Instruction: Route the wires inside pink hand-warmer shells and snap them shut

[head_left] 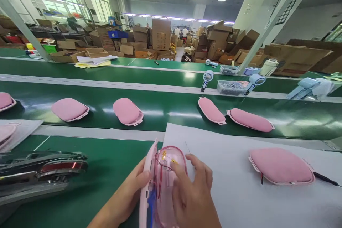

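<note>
My left hand [133,188] is closed around an opened pink plastic casing, gripping its pale pink half [146,192] at the left. The translucent pink shell [167,210] stands open beside that half, with thin red wires [160,181] and small yellow pieces [164,154] inside. Blue material [151,206] shows in the gap between the halves. My right hand [191,192] is bent over the shell, one fingertip pressing by a yellow piece and another finger at the right rim. Its lower fingers are partly hidden. A fine wire [187,146] sticks up near that rim.
White paper [227,192] covers the bench at right, bearing a padded pink piece [281,165] with a black cord. Similar pink pieces [128,111] lie along the green belt [165,107]. A dark metallic object [45,171] sits at left. Handheld fans [207,76] and a parts tub [230,87] stand behind.
</note>
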Motion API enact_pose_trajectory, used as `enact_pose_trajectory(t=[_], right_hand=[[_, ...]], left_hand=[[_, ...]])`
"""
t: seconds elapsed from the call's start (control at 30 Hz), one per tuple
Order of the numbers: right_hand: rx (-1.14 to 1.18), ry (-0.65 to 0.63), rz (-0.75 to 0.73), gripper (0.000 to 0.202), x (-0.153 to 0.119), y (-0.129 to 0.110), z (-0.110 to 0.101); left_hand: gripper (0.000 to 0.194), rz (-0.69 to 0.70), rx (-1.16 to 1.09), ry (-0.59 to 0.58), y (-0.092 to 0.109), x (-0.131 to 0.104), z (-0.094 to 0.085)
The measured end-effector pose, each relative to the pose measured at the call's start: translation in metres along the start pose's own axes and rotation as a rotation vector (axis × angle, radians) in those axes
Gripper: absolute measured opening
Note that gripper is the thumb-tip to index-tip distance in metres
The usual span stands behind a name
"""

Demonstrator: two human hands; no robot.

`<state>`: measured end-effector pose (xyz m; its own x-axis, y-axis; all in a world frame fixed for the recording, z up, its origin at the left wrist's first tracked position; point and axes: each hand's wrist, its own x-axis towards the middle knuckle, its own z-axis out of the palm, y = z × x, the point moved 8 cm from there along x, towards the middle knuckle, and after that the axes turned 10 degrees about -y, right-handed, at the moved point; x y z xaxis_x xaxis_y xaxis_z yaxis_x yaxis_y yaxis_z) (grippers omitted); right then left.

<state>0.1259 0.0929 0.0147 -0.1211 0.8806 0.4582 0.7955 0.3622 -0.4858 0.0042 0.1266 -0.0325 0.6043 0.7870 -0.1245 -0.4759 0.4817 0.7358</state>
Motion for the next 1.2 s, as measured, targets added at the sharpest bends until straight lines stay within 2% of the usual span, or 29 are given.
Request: enact_pose_trajectory(t=[0.13,0.23,0.37,0.53,0.63,0.77,0.9,1.0,1.1,1.2], right_hand=[[0.011,-0.082,-0.193,0.023,0.0,-0.017,0.004],[-0.027,-0.122,-0.218,0.016,-0.002,-0.016,0.013],[0.052,-0.11,-0.212,0.018,0.001,-0.01,0.01],[0.229,-0.204,-0.042,0.019,0.011,-0.001,0.005],[0.215,-0.248,0.028,0.017,0.014,-0.005,0.006],[0.183,-0.31,0.089,0.024,0.02,-0.009,0.006],[0.249,-0.489,0.125,0.024,0.029,-0.01,0.007],[0.368,-0.607,0.24,0.02,0.031,-0.005,0.006],[0.472,-0.608,0.327,0.018,0.031,-0.002,0.003],[0.596,-0.604,0.325,0.02,0.031,-0.002,0.005]], left_hand=[[0.063,-0.008,-0.033,-0.012,0.0,0.002,0.002],[0.06,-0.02,-0.046,-0.025,-0.003,0.001,0.001],[0.058,-0.003,0.005,-0.068,-0.003,0.0,0.001],[0.068,0.023,0.014,-0.12,-0.004,0.003,0.008],[0.074,0.029,0.032,-0.105,-0.005,0.003,0.012],[0.076,0.029,0.076,-0.1,-0.005,0.001,0.016],[0.071,0.023,0.099,-0.132,-0.008,0.002,0.017],[0.07,0.04,0.13,-0.152,-0.008,0.003,0.016],[0.073,0.055,0.157,-0.17,-0.008,0.004,0.017],[0.075,0.04,0.156,-0.178,-0.009,0.004,0.019]])
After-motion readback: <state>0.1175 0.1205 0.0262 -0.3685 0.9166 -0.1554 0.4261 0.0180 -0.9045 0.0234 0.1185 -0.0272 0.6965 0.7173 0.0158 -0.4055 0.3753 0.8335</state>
